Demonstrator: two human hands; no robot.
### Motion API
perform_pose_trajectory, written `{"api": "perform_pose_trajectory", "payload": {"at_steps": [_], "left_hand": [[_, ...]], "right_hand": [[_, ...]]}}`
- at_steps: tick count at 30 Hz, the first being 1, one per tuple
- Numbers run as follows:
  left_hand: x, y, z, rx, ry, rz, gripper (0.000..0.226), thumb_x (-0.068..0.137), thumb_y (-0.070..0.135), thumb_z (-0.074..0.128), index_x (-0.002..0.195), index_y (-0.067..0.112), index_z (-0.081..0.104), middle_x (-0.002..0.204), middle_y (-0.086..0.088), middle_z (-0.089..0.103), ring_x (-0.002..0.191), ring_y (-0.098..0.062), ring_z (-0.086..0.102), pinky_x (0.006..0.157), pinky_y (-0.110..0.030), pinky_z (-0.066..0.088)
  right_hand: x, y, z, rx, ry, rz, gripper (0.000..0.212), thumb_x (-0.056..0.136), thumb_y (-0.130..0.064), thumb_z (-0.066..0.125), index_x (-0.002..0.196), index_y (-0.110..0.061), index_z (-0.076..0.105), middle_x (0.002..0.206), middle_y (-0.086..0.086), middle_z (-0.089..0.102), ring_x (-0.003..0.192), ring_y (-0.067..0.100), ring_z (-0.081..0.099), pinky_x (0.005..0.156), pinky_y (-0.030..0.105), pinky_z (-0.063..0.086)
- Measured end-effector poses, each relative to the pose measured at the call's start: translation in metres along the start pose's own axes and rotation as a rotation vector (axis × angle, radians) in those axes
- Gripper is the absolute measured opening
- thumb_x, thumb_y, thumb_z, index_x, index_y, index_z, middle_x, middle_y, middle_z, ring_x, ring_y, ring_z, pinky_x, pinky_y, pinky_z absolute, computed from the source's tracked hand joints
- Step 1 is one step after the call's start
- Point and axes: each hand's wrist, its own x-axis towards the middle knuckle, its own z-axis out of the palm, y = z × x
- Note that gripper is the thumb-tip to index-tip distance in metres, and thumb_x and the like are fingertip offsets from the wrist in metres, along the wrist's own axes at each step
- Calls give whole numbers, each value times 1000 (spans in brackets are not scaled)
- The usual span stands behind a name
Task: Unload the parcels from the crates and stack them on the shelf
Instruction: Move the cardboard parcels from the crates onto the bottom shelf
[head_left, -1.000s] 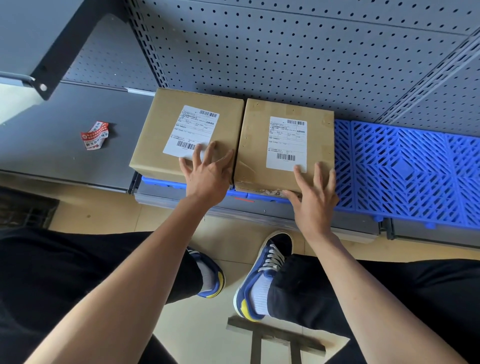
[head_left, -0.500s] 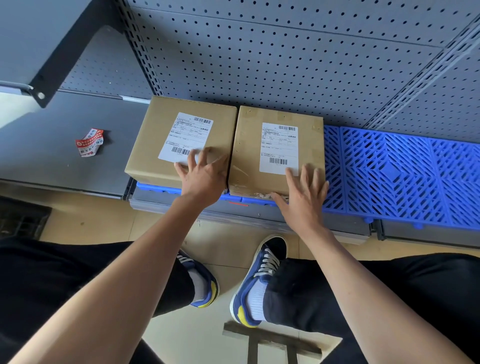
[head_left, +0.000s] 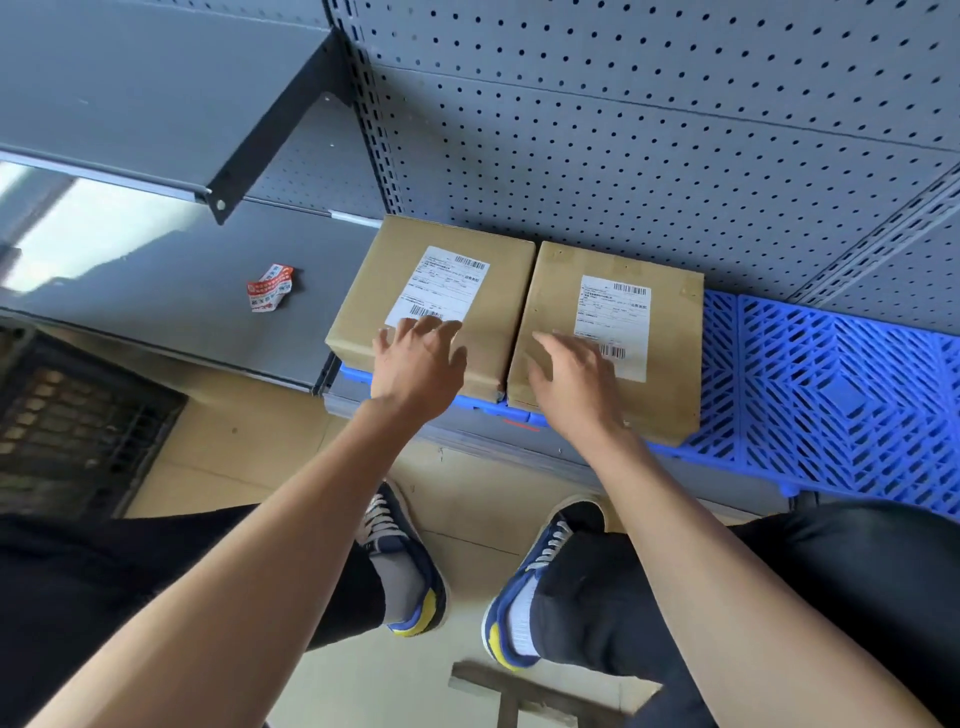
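Two brown cardboard parcels with white barcode labels sit side by side on the blue slatted mat (head_left: 831, 395) of the low shelf, against the grey pegboard back. My left hand (head_left: 415, 364) lies over the near part of the left parcel (head_left: 498, 291), fingers relaxed and slightly spread. My right hand (head_left: 571, 384) hovers over the near part of the right parcel (head_left: 670, 400), fingers loosely bent, holding nothing. Whether either hand touches the cardboard I cannot tell.
A crumpled red and white wrapper (head_left: 269, 287) lies on the grey shelf (head_left: 156, 291) to the left. A black bracket (head_left: 270, 130) carries an upper shelf. A dark crate (head_left: 67, 426) stands at the left on the floor. My shoes (head_left: 410, 566) are below.
Both hands have eased back from flat pressing on the parcels to a looser pose above them. The view has shifted, so the parcels appear further right.
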Motion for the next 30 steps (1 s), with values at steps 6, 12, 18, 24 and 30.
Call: {"api": "perform_pose_trajectory", "payload": {"at_steps": [6, 12, 18, 24, 30], "left_hand": [[-33, -44, -50, 19, 50, -99, 44, 103, 39, 47, 145, 27, 52, 145, 0, 56, 133, -28, 46, 110, -49, 33], [-80, -88, -97, 42, 126, -202, 32, 100, 37, 47, 127, 25, 61, 133, 0, 61, 123, -29, 51, 100, -44, 36], [-130, -135, -138, 40, 207, -307, 36, 98, 35, 47, 130, 27, 61, 131, -1, 62, 122, -30, 52, 100, -43, 39], [-183, -206, -178, 38, 279, -479, 38, 101, 38, 46, 135, 28, 59, 135, 0, 61, 127, -29, 52, 102, -46, 41], [-235, -275, -202, 19, 331, -616, 43, 102, 40, 45, 142, 29, 55, 141, 0, 59, 129, -28, 52, 102, -46, 42]], "right_hand": [[18, -92, -8, -10, -76, -186, 41, 97, -27, 56, 137, -20, 58, 133, 0, 63, 125, 30, 52, 102, 46, 43], [14, -165, -17, -57, -135, -333, 38, 97, -29, 56, 135, -23, 60, 134, -2, 63, 123, 30, 51, 98, 42, 44], [-6, -247, -15, -49, -186, -477, 35, 98, -31, 56, 131, -22, 61, 131, 2, 65, 118, 32, 56, 96, 42, 47], [-16, -344, -5, 18, -249, -602, 41, 98, -33, 55, 139, -26, 57, 133, 4, 64, 124, 31, 55, 99, 40, 48], [-35, -419, 29, 29, -304, -728, 44, 99, -34, 56, 142, -26, 54, 142, 3, 59, 128, 32, 55, 103, 43, 47]]}}
